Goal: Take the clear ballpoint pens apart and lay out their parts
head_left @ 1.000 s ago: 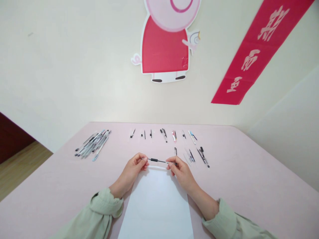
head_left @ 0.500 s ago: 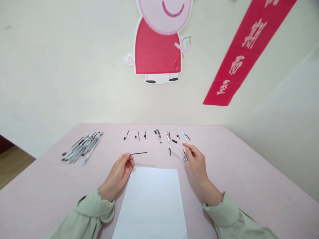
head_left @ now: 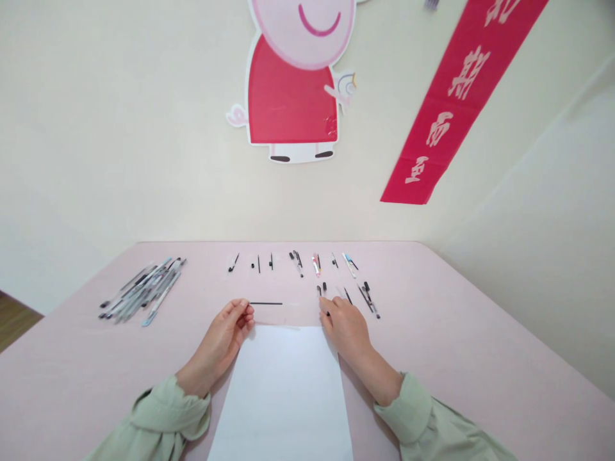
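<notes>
Ink refill (head_left: pixel 266 303) pinched at one end by left hand (head_left: pixel 229 333), grip closed. Right hand (head_left: pixel 346 328) placed beside pen parts (head_left: pixel 324 287); grip obscured, hold cannot be determined.

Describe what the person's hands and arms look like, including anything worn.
The left hand and right hand are bare, with nothing visibly worn on them. The left sleeve and right sleeve are pale green and creased, with loose cuffs.

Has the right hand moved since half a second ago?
Yes: judged against the white paper, the right hand has come leftward and nearer the person.
</notes>
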Action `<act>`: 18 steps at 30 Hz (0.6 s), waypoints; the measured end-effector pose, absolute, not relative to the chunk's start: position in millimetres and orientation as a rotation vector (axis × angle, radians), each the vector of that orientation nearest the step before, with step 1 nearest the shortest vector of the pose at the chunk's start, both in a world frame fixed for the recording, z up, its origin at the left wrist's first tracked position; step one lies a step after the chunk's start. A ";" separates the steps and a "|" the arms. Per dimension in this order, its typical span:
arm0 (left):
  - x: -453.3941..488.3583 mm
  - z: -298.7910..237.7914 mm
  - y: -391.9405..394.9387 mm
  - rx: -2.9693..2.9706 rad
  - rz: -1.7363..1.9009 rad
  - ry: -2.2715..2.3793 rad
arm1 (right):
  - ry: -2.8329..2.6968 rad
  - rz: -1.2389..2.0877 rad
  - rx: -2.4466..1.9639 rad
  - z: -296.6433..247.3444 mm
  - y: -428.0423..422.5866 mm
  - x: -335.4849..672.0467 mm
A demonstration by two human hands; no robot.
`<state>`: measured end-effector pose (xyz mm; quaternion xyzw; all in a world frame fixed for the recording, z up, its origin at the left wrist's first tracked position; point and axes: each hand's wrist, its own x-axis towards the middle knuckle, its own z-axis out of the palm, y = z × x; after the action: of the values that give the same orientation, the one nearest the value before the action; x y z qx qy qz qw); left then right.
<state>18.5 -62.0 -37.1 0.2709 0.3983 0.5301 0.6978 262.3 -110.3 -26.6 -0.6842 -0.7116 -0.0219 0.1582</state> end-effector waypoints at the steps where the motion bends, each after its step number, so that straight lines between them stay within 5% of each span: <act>1: 18.5 -36.7 -62.3 0.612 1.180 0.890 | -2.043 -0.066 -1.960 -27.1 -110.4 262.1; 18: 26.5 -35.3 -70.6 0.972 1.082 0.980 | -2.134 0.360 -1.416 -18.9 -133.0 228.7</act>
<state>26.5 -70.6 -35.3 0.4262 0.4295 0.4744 0.6394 228.7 -133.0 -18.9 -0.5265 -0.7934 0.1340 0.2743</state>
